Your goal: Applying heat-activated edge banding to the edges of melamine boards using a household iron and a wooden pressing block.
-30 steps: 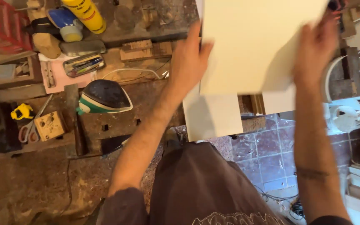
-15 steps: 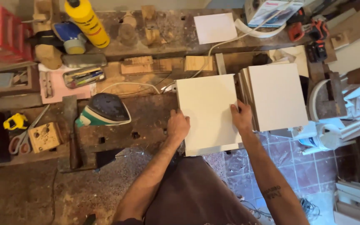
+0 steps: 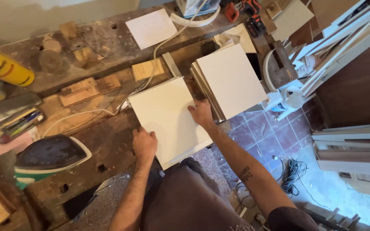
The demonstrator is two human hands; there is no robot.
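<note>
Head view: a flat square cream-white board (image 3: 168, 119) lies on the scarred dark wooden workbench (image 3: 103, 145), its near corner hanging out past the bench edge.
Left hand (image 3: 144, 144): curled loosely against the board's left edge, more bracing than gripping.
Right hand (image 3: 201, 113): fingers spread flat on the right edge, pressing down.
Doing it well: I'd keep both palms low and slide the panel square, no lifting.
Edges: a stack of matching cream panels (image 3: 230, 81) sits just beside on the right, nearly touching.
Cord: a white cable (image 3: 108, 112) runs up to the far-left corner, so that way's snaggy.
Open room: left, toward the green-and-white clothes iron (image 3: 48, 157), bare bench.
</note>
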